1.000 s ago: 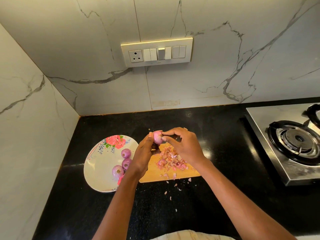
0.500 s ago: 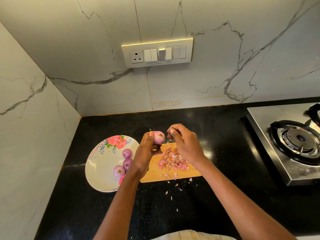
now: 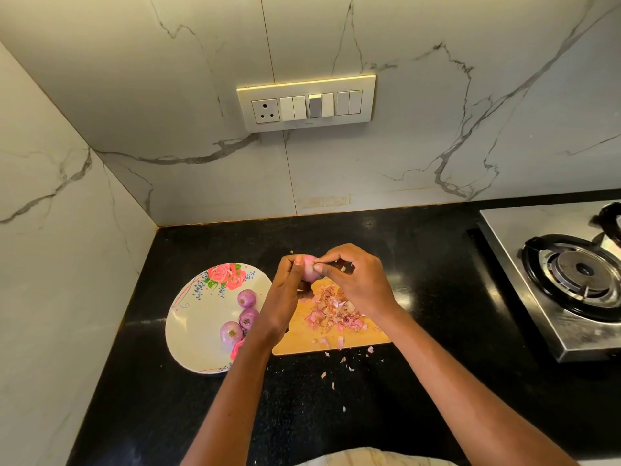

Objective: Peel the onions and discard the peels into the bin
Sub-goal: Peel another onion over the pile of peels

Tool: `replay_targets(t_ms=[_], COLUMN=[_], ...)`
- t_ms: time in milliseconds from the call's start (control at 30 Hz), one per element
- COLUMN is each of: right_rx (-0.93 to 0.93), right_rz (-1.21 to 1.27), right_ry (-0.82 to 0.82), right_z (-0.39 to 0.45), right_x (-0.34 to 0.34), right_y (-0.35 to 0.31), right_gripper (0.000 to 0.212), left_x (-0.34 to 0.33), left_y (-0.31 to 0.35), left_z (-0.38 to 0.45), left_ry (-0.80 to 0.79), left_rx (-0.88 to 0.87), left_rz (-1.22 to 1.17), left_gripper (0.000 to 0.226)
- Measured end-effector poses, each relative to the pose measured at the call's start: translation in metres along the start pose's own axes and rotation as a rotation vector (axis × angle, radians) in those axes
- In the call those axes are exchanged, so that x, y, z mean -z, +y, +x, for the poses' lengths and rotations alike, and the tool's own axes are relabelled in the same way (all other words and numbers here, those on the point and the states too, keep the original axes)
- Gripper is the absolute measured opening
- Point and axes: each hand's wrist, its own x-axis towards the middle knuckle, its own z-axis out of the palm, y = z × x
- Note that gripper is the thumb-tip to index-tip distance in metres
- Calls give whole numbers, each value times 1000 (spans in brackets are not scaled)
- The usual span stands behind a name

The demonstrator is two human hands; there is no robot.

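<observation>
Peeling is midway: left hand [image 3: 285, 290] grips a small red onion [image 3: 308, 268] while right hand [image 3: 356, 280] pinches its skin. Below the grip, peels [image 3: 332, 312] heap on the cutting board [image 3: 302, 338]; left of it, three onions [image 3: 247, 314] wait on the floral plate [image 3: 198, 331]. No bin shows.

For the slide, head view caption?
Both hands peel an onion above a cutting board of peels.
</observation>
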Motion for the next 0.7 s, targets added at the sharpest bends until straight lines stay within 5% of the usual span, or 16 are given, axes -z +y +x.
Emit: replay_targets(t_ms=[167, 700], right_rx=[57, -6], right_rz=[-206, -14], right_ry=[6, 6], right_z=[-4, 1], right_x=[-8, 1], right_y=[2, -5], right_gripper=[11, 15], left_x=[-6, -3], left_y=[-2, -2], left_z=[0, 0], left_ry=[16, 46], left_rx=[-62, -148], left_rz=[44, 38], left_gripper=[37, 23])
